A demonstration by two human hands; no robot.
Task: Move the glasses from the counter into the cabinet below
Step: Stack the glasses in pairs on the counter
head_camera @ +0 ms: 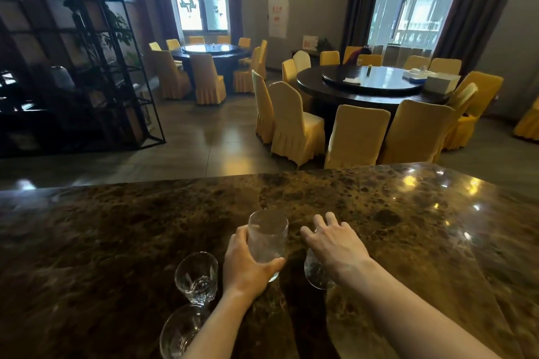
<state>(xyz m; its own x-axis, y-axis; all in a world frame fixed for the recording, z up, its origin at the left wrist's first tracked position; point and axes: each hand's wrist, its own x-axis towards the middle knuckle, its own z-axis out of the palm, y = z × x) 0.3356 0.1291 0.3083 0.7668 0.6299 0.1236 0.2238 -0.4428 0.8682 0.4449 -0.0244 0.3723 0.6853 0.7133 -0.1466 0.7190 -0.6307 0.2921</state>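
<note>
Several clear glasses stand on the dark marble counter [116, 227]. My left hand [248, 262] grips a tall glass [267, 239], thumb on its near side and fingers round its left. My right hand [335, 242] is spread over the top of a round glass [315, 272], whose bowl shows below my wrist; I cannot tell whether the fingers hold it. A cut-crystal glass [197, 277] stands to the left of my left hand. Another glass [180, 329] stands nearer me, partly behind my left forearm. The cabinet below is out of view.
The counter's far edge [262, 175] runs across the middle of the view. Beyond it lie a tiled floor, two round dining tables [370, 84] ringed by yellow-covered chairs [294, 125], and a black metal shelf [87, 67] at the left.
</note>
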